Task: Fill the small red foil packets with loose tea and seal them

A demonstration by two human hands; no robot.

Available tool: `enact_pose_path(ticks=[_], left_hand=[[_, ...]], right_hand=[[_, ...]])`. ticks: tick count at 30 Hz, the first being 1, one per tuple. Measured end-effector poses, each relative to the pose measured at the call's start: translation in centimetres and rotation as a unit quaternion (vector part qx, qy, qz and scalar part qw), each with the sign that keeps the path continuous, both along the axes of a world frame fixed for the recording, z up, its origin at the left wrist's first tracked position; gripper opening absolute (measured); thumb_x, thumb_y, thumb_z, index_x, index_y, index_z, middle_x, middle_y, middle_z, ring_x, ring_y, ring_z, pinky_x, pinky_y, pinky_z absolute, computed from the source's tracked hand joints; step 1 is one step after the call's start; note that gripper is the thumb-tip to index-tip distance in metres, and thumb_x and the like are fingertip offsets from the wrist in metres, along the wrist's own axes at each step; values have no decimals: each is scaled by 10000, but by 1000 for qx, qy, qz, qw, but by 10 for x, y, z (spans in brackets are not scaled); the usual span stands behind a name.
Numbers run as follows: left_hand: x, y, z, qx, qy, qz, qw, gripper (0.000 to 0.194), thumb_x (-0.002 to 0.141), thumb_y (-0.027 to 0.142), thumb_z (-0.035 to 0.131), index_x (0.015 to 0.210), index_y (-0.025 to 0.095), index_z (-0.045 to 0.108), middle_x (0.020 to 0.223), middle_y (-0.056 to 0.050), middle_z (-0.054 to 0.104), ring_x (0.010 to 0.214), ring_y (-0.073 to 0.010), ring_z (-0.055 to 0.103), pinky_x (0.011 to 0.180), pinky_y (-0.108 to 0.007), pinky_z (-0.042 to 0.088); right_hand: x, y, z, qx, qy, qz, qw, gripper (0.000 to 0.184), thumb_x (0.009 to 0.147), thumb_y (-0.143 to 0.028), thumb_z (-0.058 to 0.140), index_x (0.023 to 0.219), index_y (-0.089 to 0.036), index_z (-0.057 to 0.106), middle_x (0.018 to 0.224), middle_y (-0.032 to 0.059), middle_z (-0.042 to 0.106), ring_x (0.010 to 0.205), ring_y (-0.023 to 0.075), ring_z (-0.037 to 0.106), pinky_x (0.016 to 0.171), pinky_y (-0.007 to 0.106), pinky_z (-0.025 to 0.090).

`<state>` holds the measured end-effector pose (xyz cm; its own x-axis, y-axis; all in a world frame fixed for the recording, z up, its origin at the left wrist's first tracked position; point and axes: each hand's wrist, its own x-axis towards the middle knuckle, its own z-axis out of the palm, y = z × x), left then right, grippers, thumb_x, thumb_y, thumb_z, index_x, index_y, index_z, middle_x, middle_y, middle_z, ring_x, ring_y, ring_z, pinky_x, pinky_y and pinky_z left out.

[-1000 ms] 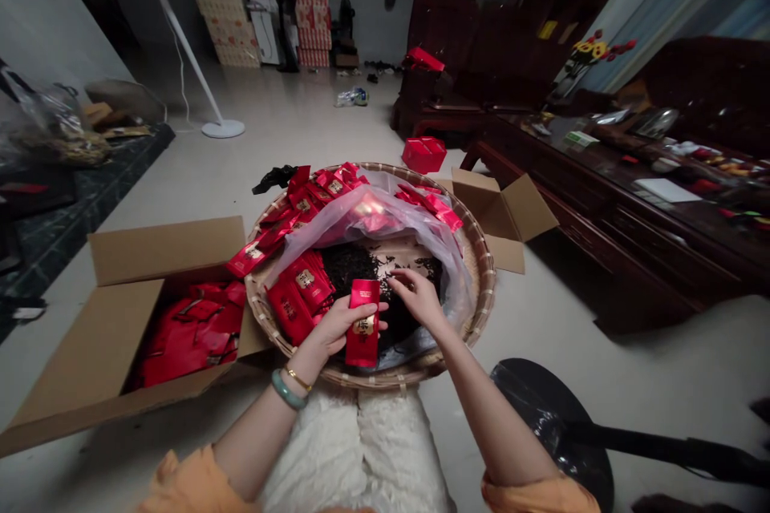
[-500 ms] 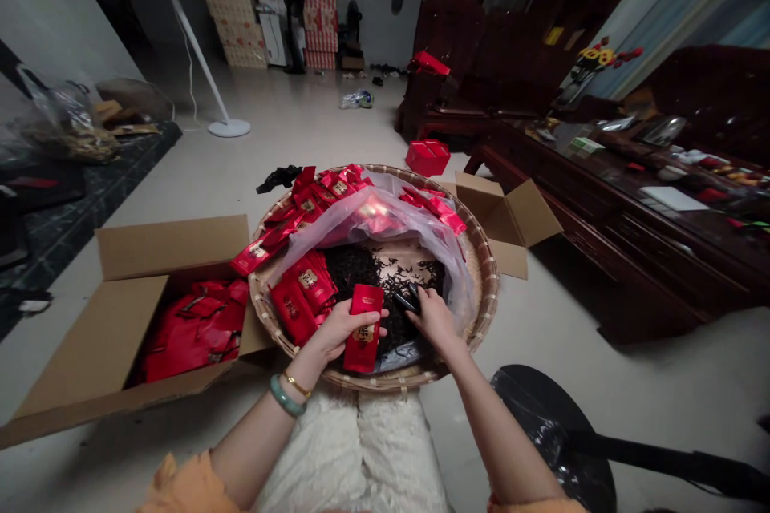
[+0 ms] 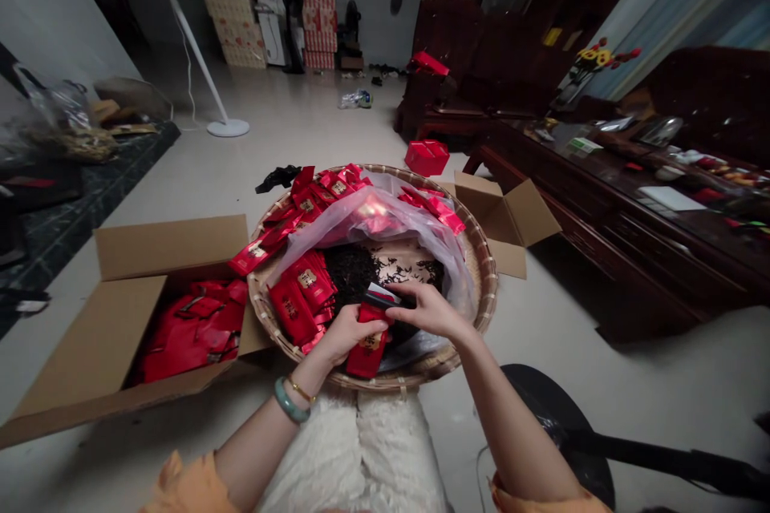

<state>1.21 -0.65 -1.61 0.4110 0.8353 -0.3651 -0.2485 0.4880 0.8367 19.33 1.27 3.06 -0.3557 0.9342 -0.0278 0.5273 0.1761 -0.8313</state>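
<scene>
My left hand pinches a red tea packet with gold and black print, thumb across its front. The packet stands upright near the front rim of a round woven bamboo basket. In my right hand is a black two-jawed clamp, lying across the packet's top. A pale strip shows above the clamp; whether the jaws are fully closed cannot be made out. Behind my hands, dark loose tea leaves lie in an open clear plastic bag. Flat red packets lie left of them.
A cardboard box of red packets stands on the left. Another open carton sits behind the basket's right side. A black round stand base lies at right. The dark wooden table extends along the right.
My right hand has brought the black clamp up and left from the tea leaves onto the packet's top. The packet has tilted slightly and dropped a little in my left hand.
</scene>
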Motion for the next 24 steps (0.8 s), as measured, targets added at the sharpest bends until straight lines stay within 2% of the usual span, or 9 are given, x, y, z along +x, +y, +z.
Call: enact_pose_path(ticks=[8, 15, 18, 21, 24], left_hand=[[-5, -1, 4, -11, 5, -30, 999, 411, 569, 301, 800, 872, 83, 630, 824, -116, 706, 589, -172, 663, 558, -254, 501], [-5, -4, -2, -25, -34, -16, 999, 428, 661, 444, 724, 901, 128, 564, 766, -80, 697, 516, -145, 621, 486, -257, 509], [-5, -5, -3, -61, -57, -7, 996, 471, 713, 569, 620, 901, 141, 561, 720, -75, 688, 506, -156, 615, 464, -279, 517], [-5, -5, -3, -105, -51, -18, 993, 630, 772, 693, 408, 872, 103, 609, 600, -90, 656, 469, -166, 603, 446, -281, 510], [-6, -5, -2, -129, -38, -19, 991, 736, 790, 723, 289, 862, 79, 638, 563, -104, 643, 441, -169, 590, 431, -280, 500]], right_hand=[[-11, 9, 1, -48, 25, 48, 997, 317, 734, -288, 644, 1034, -194, 685, 967, 35, 719, 880, 238, 653, 810, 355, 485], [-11, 9, -6, -12, 21, 7, 1000, 286, 740, -281, 633, 1001, -179, 695, 965, 50, 719, 897, 245, 647, 801, 350, 472], [-13, 9, -9, 0, 19, 0, 1000, 269, 744, -267, 628, 992, -189, 697, 953, 42, 721, 896, 237, 644, 813, 348, 465], [-15, 8, -11, 0, 20, -7, 1000, 252, 740, -259, 633, 975, -202, 704, 941, 37, 724, 902, 238, 641, 834, 359, 460], [-12, 9, -14, -30, 44, -21, 998, 276, 713, -292, 665, 966, -191, 708, 953, 47, 720, 915, 249, 640, 857, 383, 462]])
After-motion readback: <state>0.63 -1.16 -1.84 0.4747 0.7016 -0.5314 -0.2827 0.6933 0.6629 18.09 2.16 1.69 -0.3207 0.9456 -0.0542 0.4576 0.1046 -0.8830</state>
